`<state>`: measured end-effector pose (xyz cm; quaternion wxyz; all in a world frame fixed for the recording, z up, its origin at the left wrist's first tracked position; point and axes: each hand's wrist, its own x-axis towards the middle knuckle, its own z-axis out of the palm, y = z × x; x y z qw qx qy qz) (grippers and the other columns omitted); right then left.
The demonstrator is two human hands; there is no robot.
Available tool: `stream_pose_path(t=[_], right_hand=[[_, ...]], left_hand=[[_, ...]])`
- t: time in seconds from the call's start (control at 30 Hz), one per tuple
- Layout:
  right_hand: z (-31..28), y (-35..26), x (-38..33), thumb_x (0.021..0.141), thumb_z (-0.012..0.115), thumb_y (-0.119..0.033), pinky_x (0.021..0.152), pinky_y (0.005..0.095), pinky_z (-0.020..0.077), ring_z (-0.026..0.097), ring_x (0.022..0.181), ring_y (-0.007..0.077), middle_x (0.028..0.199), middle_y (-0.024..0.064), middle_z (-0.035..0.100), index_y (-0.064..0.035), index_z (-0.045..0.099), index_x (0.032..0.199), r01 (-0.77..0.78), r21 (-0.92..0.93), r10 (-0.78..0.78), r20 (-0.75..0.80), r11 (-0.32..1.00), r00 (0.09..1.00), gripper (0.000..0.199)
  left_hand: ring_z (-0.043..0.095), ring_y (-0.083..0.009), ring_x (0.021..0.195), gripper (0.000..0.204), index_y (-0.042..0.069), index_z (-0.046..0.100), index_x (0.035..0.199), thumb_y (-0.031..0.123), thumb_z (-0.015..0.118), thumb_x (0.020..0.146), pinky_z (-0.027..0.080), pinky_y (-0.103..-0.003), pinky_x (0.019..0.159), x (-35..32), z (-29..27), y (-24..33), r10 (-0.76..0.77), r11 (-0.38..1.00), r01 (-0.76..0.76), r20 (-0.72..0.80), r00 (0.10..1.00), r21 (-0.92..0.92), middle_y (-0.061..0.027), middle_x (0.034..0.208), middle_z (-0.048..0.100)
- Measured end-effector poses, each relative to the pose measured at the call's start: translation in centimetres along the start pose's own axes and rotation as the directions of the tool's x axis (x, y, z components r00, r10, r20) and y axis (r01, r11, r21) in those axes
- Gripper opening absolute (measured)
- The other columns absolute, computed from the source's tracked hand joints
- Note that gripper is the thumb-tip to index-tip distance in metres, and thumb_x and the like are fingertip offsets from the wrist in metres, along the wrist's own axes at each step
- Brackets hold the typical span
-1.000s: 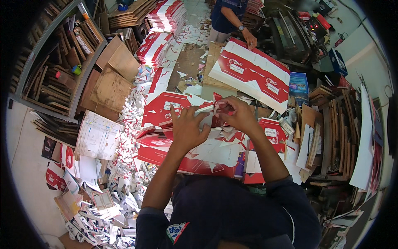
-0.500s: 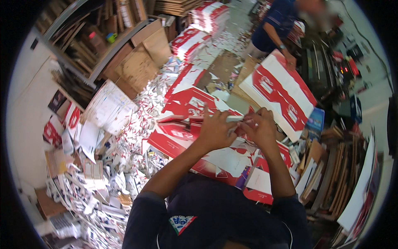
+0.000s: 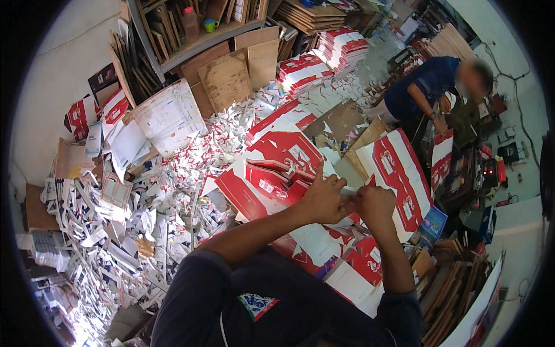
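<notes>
My left hand [image 3: 325, 198] is closed round the edge of folded red-and-white printed cardboard [image 3: 272, 180], its index finger stretched upward. Close beside it, my right hand [image 3: 377, 207] is curled into a fist with its back toward me. A whitish edge shows between the two hands, but what the right fingers grip is hidden. Beneath both hands lie more red-and-white cardboard sheets [image 3: 315, 238], overlapping at several angles. Just beyond my right hand rests a larger stack of printed sheets [image 3: 399, 173].
Paper offcuts [image 3: 191, 150] heap over the floor at left. Wooden boards [image 3: 225, 81] lean below a shelf [image 3: 211, 36]. Bundled printed sheets [image 3: 303, 72] stand farther back. At far right, a co-worker [image 3: 419, 87] bends over a dark machine [image 3: 457, 179]. Upright boards [image 3: 457, 295] stand near my right arm.
My view has shifted, and my right hand has gone from a fingertip pinch to a fist. The co-worker's hand has left the large stack; a printed sheet is now at the machine.
</notes>
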<state>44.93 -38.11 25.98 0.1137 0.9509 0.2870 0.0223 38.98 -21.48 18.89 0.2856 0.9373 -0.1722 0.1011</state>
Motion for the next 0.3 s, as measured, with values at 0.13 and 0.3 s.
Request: stream_pose_path(t=[0.13,0.3], right_hand=[[0.0,0.0,0.3,0.083,0.072,-0.029,0.071,0.045,0.05,0.071,0.07,0.0281,0.072,0.0088,0.071,-0.0124,0.074,0.077,0.081,0.009,-0.081,-0.016,0.997,0.997,0.018],[0.7,0.9,-0.6,0.078,0.076,-0.029,0.072,0.0475,0.0497,0.071,0.071,0.0276,0.074,0.0084,0.071,-0.0114,0.073,0.078,0.201,0.205,-0.171,-0.153,0.958,0.973,0.018]], left_hand=[[0.059,-0.0314,0.117,0.038,0.02,0.081,0.108,0.046,0.062,0.087,0.01,-0.082,0.113,-0.1,0.1,-0.1,0.004,1.0,-0.004,0.008,1.0,-0.005,-0.0164,0.121,0.062],[0.057,-0.0313,0.12,0.041,0.02,0.08,0.108,0.051,0.062,0.088,0.009,-0.082,0.113,0.1,0.4,-0.3,0.023,1.0,-0.023,-0.001,1.0,0.019,-0.0162,0.124,0.062]])
